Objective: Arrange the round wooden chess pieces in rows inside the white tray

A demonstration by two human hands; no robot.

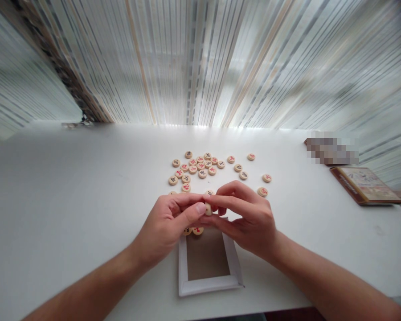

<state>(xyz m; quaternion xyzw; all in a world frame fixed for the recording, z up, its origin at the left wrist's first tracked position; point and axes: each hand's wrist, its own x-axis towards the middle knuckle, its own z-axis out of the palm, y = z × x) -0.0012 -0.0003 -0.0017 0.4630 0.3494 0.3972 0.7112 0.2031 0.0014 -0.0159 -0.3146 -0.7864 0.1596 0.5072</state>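
My left hand (169, 223) and my right hand (249, 216) meet above the far part of an open white box (212, 284). Between their fingertips is a round wooden piece (208, 209), seen edge-on, gripped by both. Two more pieces, one with a red character (198, 231), lie at the box's far left corner, partly under my left hand. Beyond my hands, several round wooden pieces with red or black characters are scattered face up, such as a black-marked piece (173, 180) and a red-marked piece (262, 191). My hands hide the box's far edge.
The white table (113, 178) extends to both sides. A brown-edged book or flat box (366, 185) lies at the right, with a pixelated object (332, 148) behind it. Striped curtains (173, 62) hang along the table's far edge.
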